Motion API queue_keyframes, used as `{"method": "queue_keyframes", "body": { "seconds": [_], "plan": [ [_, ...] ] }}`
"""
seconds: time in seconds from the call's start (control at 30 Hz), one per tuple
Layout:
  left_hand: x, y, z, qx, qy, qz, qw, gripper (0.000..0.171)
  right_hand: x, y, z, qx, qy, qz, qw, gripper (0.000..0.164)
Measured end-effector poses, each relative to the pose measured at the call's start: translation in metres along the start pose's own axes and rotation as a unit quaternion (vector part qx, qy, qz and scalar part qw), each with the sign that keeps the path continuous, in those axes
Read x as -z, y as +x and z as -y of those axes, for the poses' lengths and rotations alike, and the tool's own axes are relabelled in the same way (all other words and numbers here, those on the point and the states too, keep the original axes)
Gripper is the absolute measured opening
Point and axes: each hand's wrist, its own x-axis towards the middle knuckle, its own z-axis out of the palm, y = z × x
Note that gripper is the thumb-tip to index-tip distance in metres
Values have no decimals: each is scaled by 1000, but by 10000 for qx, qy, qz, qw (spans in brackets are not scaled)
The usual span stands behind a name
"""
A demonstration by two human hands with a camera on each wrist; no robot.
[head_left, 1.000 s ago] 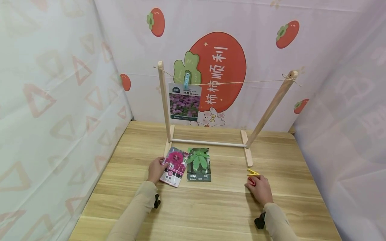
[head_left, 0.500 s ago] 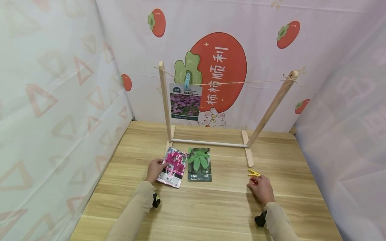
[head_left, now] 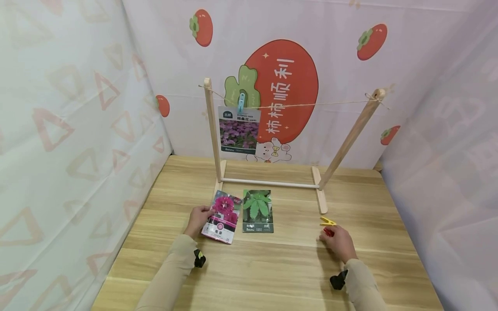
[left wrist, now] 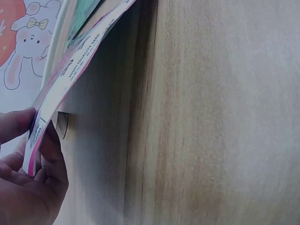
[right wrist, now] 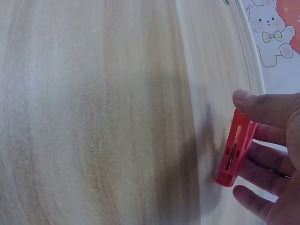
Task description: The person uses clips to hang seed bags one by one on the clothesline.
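Observation:
My left hand (head_left: 197, 221) pinches the left edge of a seed packet with pink flowers (head_left: 222, 218). In the left wrist view that packet (left wrist: 70, 70) stands tilted above the wood, thumb on one face and fingers behind. Just right of it a seed packet with green leaves (head_left: 258, 211) lies flat. Between thumb and fingers, my right hand (head_left: 339, 242) holds a red clothespin (right wrist: 236, 150), seen whole in the right wrist view. A yellow clothespin (head_left: 327, 221) lies just beyond that hand.
A wooden frame (head_left: 346, 140) with a string (head_left: 303, 105) stands at the back of the table (head_left: 264, 276). From the string's left part hangs a seed packet with purple flowers (head_left: 238, 134), clipped by a light blue clothespin (head_left: 241, 103). Printed cloth walls enclose the table.
The left hand has shifted slightly left and nearer with the pink-flower packet, whose tilt has changed a little. The right hand, holding the red clothespin, has moved slightly right.

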Motion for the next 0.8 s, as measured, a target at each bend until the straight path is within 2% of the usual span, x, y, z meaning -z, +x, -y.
{"method": "queue_keyframes", "body": {
  "seconds": [0.37, 0.57, 0.8],
  "plan": [
    [5, -4, 0, -164, -16, -62, 9998, 30, 7, -1, 7, -156, 195, -28, 9997, 34],
    [8, -4, -1, -310, 10, -262, 9992, 29, 13, 0, 12, -98, 282, 0, 9996, 38],
    [9, -3, -8, -302, -30, -314, 9990, 30, 19, 1, 15, 71, 368, -53, 9993, 38]
  ]
}}
